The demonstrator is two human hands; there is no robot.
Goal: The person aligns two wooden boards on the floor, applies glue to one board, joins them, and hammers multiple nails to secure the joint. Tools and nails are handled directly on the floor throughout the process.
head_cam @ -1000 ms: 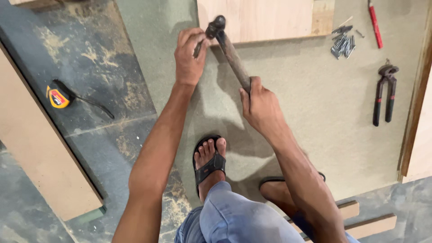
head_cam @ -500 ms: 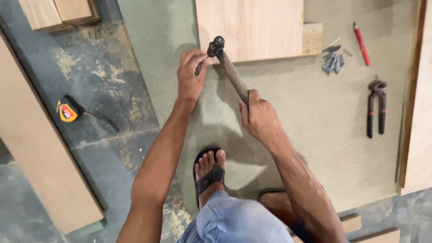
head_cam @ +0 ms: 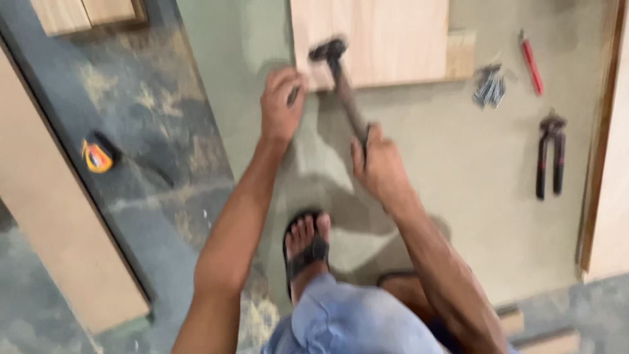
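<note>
Denim trousers fill the bottom of my view, and just above them I see my left foot in a black sandal standing on the grey-green board that lies on the floor. My right foot is mostly hidden behind my right forearm.

Further up, my right hand is closed around the lower end of the hammer; the fingers are wrapped tight on the wooden handle. The handle rises at a slant toward the upper left, and the dark head is over the lower left corner of the light plywood panel. The picture is blurred there, so I cannot tell if the head touches the panel.

My left hand is just left of the hammer head, at the edge of the same panel. Its fingers are pressed together, and a small dark thing shows between them, maybe a nail, but it is too blurred to say for sure.

On the left, on the dark stained floor, a yellow and black tape measure lies near a long pale board. On the right of the grey-green board, black-handled pincers lie flat. Beyond them there is a small heap of nails and a red pencil, both just beside the plywood panel.
</note>
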